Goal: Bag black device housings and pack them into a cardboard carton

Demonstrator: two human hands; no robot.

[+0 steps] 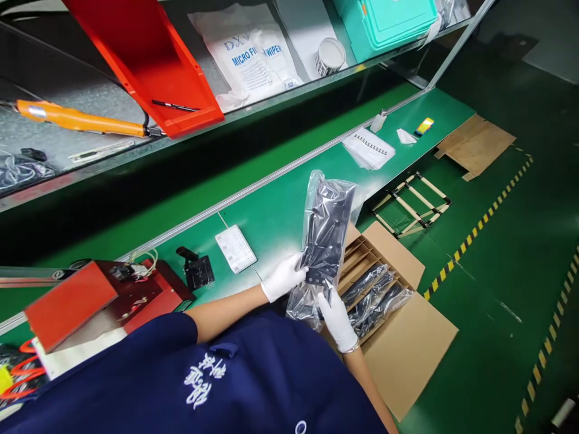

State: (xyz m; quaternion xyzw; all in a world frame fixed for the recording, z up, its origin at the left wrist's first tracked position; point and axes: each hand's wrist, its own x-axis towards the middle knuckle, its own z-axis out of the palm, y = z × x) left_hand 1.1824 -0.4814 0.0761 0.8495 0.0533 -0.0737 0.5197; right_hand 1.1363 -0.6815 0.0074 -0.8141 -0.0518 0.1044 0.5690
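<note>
Gloves on, we grip the bagged black part [324, 232] with both hands: left hand [283, 277] clenched at its edge, right hand [337, 319] below (over the divided carton [407, 355]); keep it upright, unsqueezed.

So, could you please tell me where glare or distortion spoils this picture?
Head view: glare streaks the clear bag held in both gloved hands, left and right, hiding the black part's detail; the shelf and bench tilt steeply from the head angle; the blue sleeve up close looks soft.
</note>
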